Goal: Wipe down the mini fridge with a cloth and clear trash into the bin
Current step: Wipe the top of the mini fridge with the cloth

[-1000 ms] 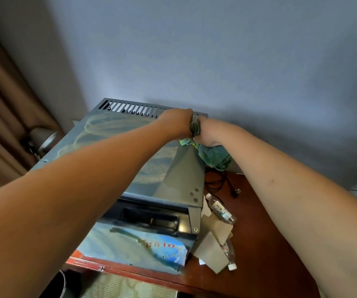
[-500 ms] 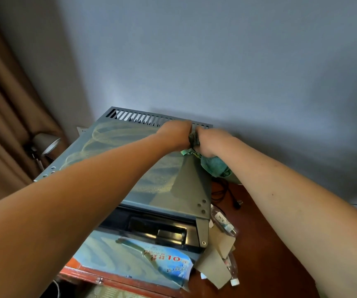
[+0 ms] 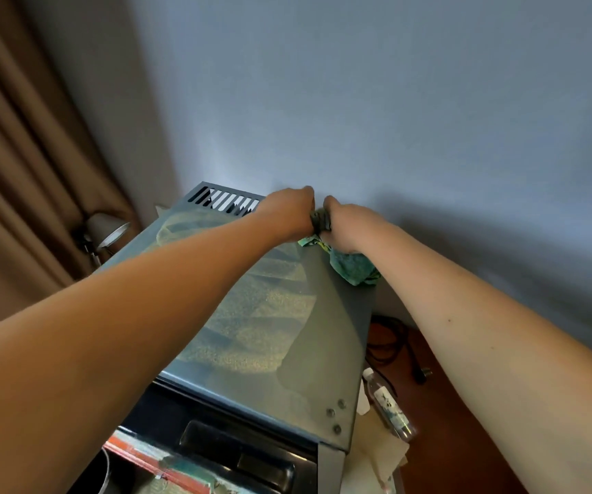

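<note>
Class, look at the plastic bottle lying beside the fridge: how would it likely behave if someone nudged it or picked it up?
The bottle lies on its side on the table, so a nudge would probably roll it. It looks clear and near empty, so likely light. Thin plastic may dent under a firm grip.

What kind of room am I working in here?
Probably a hotel room or bedroom: a mini fridge stands on a wooden desk against the wall, with brown curtains and a small lamp beside it.

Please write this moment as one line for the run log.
left hand: grips cloth | right hand: grips cloth | place: mini fridge top, rear
</note>
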Demonstrator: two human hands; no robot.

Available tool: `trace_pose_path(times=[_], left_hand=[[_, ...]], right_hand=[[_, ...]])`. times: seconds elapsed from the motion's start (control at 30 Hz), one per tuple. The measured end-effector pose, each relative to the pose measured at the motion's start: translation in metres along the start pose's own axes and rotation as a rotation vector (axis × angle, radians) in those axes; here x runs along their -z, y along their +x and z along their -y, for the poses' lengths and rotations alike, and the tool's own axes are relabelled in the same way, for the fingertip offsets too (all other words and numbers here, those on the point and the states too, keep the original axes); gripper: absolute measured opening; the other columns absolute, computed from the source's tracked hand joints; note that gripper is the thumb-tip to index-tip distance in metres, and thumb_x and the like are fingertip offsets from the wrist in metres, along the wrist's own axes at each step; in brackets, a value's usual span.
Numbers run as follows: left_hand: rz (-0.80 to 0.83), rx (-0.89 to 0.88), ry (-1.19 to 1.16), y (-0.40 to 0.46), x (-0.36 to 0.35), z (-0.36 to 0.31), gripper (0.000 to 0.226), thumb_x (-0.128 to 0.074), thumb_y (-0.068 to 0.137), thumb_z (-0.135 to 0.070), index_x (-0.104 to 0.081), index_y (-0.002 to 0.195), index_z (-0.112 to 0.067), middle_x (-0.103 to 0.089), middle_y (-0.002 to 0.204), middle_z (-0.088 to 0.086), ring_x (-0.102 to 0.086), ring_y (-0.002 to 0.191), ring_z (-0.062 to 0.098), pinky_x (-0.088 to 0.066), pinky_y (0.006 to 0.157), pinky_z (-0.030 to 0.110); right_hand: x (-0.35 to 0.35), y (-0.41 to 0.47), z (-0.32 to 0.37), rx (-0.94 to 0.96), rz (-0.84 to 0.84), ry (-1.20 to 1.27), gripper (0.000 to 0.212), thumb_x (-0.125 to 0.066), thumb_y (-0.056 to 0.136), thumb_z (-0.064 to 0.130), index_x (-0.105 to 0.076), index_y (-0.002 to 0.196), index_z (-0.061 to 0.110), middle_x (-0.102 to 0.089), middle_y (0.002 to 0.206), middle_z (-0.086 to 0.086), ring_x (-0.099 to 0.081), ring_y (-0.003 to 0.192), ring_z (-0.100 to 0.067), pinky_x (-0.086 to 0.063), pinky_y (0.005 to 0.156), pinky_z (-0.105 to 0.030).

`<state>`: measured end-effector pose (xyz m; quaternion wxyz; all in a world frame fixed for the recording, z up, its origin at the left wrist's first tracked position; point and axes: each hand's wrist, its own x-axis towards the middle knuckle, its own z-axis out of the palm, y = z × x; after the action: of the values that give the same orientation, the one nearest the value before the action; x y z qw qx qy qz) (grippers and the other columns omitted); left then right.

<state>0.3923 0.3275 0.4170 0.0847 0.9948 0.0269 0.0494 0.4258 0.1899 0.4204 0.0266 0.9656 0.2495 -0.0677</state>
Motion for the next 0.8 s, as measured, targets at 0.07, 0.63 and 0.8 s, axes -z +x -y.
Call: trace_pose_path(times=[0.07,0.63,0.8], left_hand=[[-0.004,0.003,-0.005,-0.009,0.002,-0.001,0.028,-0.061,0.085,-0.027,-0.051,0.107,-0.015,-0.061,0.089,0.004,-0.059,0.077,0.023,-0.049,0.061,0.035],[0.041,-0.190,0.034,-0.058,0.002,0.001,0.024,-0.070,0.076,-0.032,-0.052,0.089,-0.022,-0.057,0.078,-0.004,-0.056,0.072,0.018,-0.037,0.053,0.026],[0.006,-0.154,0.000,-0.032,-0.001,0.008,0.025,-0.064,0.081,-0.033,-0.047,0.095,-0.021,-0.054,0.078,-0.003,-0.052,0.070,0.019,-0.034,0.051,0.028]], right_hand=[[-0.003,-0.013,0.003,-0.006,-0.014,0.014,0.045,-0.055,0.100,0.035,-0.035,0.134,0.014,-0.060,0.101,-0.014,-0.059,0.086,-0.035,-0.046,0.068,-0.039],[0.002,-0.094,0.037,-0.089,0.136,-0.016,0.081,-0.049,0.105,0.040,0.004,0.162,0.017,-0.064,0.090,-0.012,-0.065,0.081,-0.030,-0.052,0.071,-0.038],[0.002,-0.056,0.028,-0.074,0.052,-0.040,0.071,-0.053,0.102,0.043,-0.016,0.157,0.016,-0.061,0.090,-0.007,-0.063,0.083,-0.029,-0.053,0.072,-0.039]])
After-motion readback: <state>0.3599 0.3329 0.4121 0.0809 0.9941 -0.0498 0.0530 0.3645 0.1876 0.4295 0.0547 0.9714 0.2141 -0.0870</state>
